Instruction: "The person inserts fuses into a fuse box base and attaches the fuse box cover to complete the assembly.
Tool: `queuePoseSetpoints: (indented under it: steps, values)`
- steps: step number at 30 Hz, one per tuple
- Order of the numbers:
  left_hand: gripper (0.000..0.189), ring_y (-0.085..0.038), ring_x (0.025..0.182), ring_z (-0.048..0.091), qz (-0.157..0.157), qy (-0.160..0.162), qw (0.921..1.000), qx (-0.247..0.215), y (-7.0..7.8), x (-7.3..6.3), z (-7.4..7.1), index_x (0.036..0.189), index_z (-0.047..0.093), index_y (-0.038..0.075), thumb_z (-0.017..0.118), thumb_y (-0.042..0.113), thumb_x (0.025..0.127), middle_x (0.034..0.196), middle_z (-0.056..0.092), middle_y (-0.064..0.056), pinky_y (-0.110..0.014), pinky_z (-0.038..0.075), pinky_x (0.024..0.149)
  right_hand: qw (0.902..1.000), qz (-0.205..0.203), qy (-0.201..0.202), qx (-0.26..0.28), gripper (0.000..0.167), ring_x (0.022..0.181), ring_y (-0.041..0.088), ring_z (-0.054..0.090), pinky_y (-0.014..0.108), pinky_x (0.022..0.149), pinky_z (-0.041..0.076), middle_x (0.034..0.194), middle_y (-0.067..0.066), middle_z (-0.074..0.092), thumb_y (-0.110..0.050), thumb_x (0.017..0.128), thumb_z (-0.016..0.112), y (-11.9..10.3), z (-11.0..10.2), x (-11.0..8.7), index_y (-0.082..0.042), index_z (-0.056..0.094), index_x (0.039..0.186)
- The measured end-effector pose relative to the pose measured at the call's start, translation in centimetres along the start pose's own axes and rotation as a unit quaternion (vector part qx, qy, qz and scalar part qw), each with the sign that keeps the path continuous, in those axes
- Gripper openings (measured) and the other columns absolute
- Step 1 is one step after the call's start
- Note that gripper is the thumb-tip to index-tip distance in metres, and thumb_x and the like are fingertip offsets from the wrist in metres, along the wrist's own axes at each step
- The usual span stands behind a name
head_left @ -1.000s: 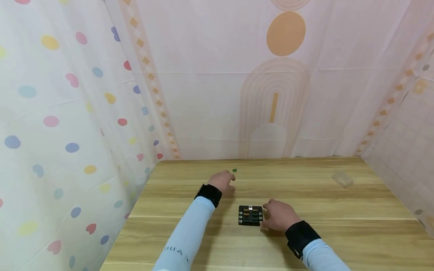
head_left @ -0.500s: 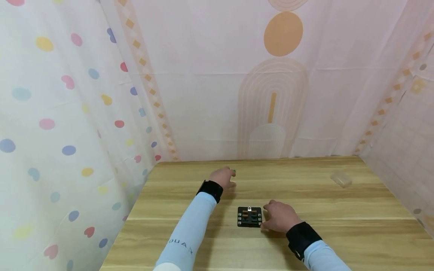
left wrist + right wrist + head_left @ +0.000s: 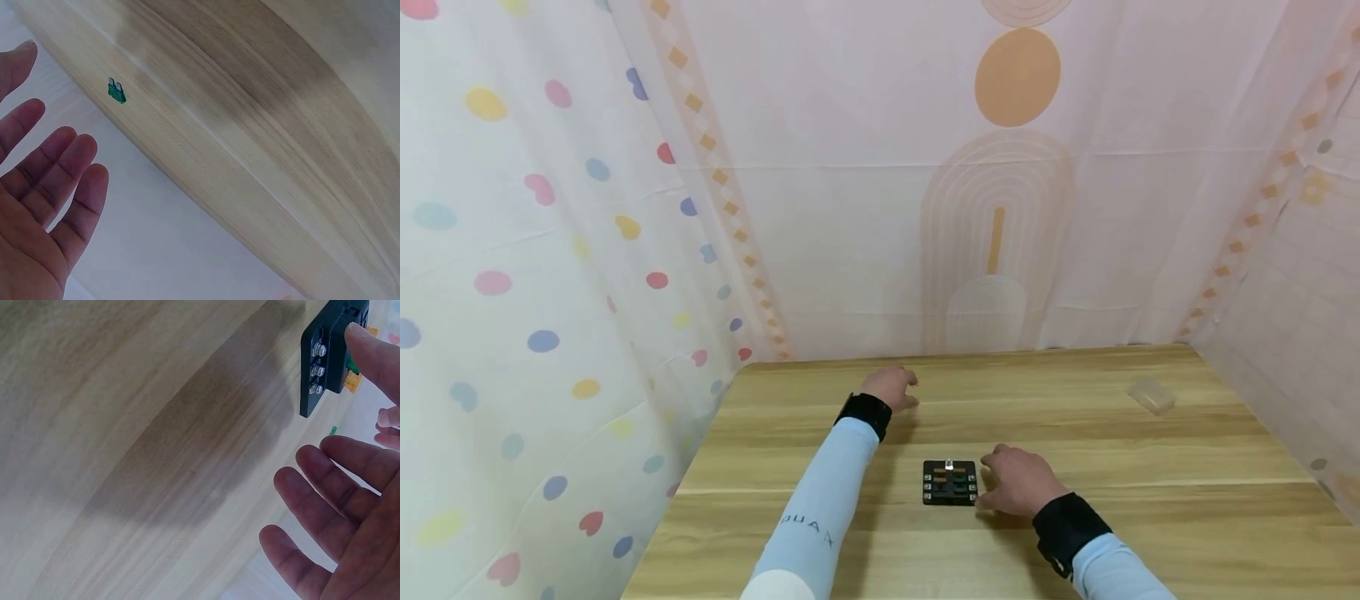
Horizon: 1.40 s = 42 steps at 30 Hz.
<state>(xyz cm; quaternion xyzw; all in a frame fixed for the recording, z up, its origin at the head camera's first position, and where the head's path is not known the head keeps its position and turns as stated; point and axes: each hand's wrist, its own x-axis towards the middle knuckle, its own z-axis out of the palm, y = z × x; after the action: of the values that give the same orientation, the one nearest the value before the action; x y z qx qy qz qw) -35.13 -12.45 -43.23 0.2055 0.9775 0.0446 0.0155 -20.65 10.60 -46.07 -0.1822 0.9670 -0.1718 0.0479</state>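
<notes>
A small black fuse block (image 3: 950, 482) with orange and green fuses and side screws lies on the wooden table (image 3: 1150, 517). My right hand (image 3: 1018, 479) rests at its right side with relaxed fingers, and one fingertip (image 3: 369, 353) touches the block (image 3: 322, 362). My left hand (image 3: 891, 387) reaches toward the far side of the table, fingers straight and spread (image 3: 44, 181), holding nothing. A loose green blade fuse (image 3: 116, 92) lies on the wood just beyond those fingertips. The hand hides it in the head view.
A small clear plastic case (image 3: 1152, 396) sits at the far right of the table. Patterned cloth walls (image 3: 587, 250) close in the table at the left, back and right.
My left hand has moved a little farther across the table, so it now covers the green fuse in the head view. The right hand and the fuse block have stayed put.
</notes>
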Motion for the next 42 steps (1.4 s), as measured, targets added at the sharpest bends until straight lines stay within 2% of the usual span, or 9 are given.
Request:
queuePoseSetpoints:
  steps: [7,16,23,28,35,42]
  values:
    - [0.039,-0.024,0.111,0.062,-0.007,-0.003,0.9999,-0.008,-0.3,0.6,0.1,0.123,0.068,0.008,0.074,0.028,0.09,0.12,0.067,-0.008,-0.036,0.049,0.095,1.0,-0.003,-0.005,0.002,0.063,0.101,0.036,0.063,0.052,0.086,0.051,0.113,0.018,0.065,-0.035,0.072,0.088,-0.2,0.0,0.0,0.003,0.067,0.118]
    - [0.04,-0.024,0.114,0.061,-0.015,-0.009,0.9996,-0.021,0.2,1.5,-0.3,0.125,0.067,0.007,0.074,0.025,0.091,0.124,0.066,-0.008,-0.037,0.048,0.097,0.9999,-0.007,0.006,-0.006,0.065,0.1,0.036,0.063,0.051,0.085,0.052,0.114,0.019,0.064,-0.036,0.07,0.089,-0.3,-0.1,0.1,0.003,0.068,0.118]
    - [0.039,-0.023,0.114,0.06,-0.02,-0.005,0.9998,-0.002,0.6,2.5,0.3,0.125,0.068,0.011,0.075,0.027,0.09,0.124,0.066,-0.007,-0.035,0.048,0.096,1.0,-0.007,0.003,-0.006,0.064,0.1,0.035,0.063,0.051,0.085,0.051,0.113,0.018,0.064,-0.036,0.071,0.088,-0.3,-0.3,-0.1,0.003,0.068,0.118]
    - [0.038,-0.022,0.111,0.062,-0.013,-0.003,0.9999,0.0,0.8,3.1,0.7,0.124,0.069,0.01,0.076,0.026,0.09,0.121,0.066,-0.008,-0.035,0.049,0.094,1.0,-0.001,0.002,-0.003,0.064,0.101,0.035,0.063,0.05,0.086,0.051,0.112,0.018,0.065,-0.035,0.071,0.089,-0.4,-0.5,-0.3,0.003,0.068,0.117]
    - [0.039,-0.023,0.112,0.061,-0.003,-0.004,1.0,0.003,0.4,4.1,2.0,0.124,0.069,0.01,0.076,0.026,0.089,0.122,0.066,-0.008,-0.035,0.049,0.094,1.0,-0.001,0.007,-0.003,0.063,0.099,0.035,0.064,0.051,0.084,0.052,0.11,0.017,0.065,-0.035,0.071,0.089,-0.4,-0.6,-0.7,0.003,0.068,0.116]
    - [0.039,-0.023,0.11,0.062,0.004,-0.008,0.9997,0.024,0.5,4.6,2.5,0.125,0.068,0.01,0.074,0.029,0.091,0.122,0.065,-0.008,-0.034,0.05,0.093,0.9999,0.003,0.014,-0.005,0.062,0.097,0.034,0.064,0.05,0.083,0.052,0.108,0.015,0.065,-0.035,0.07,0.089,-0.4,-0.6,-1.1,0.003,0.068,0.116]
